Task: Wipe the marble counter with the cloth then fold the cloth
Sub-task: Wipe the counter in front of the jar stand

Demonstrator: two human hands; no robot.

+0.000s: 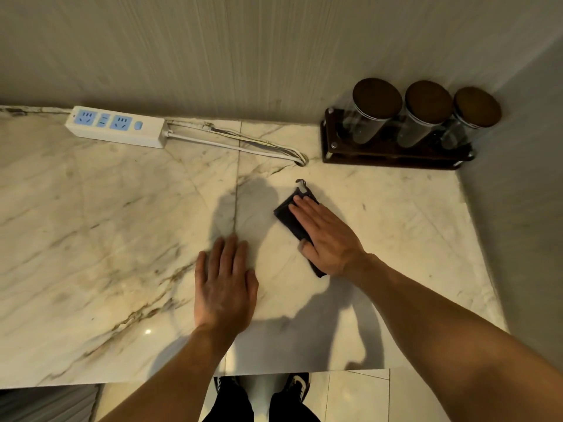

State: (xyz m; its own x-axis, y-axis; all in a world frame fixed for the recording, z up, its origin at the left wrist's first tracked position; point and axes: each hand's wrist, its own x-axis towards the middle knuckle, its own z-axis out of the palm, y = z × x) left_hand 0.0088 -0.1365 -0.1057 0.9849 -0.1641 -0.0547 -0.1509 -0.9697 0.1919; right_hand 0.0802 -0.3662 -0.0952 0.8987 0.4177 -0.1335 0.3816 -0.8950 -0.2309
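A small dark cloth (288,215), folded into a narrow strip, lies on the marble counter (106,223) right of centre. My right hand (327,237) presses flat on top of it, fingers together, covering most of it; a loop tag sticks out at its far end. Flat on the bare marble, my left hand (224,284) rests palm down to the left of the cloth, holding nothing.
A white power strip (117,127) with blue sockets lies at the back left, its cable (237,144) running into a hole in the counter. A dark wooden rack (393,158) with three lidded glass jars stands in the back right corner. Walls bound the back and right; the counter's front edge is near my feet.
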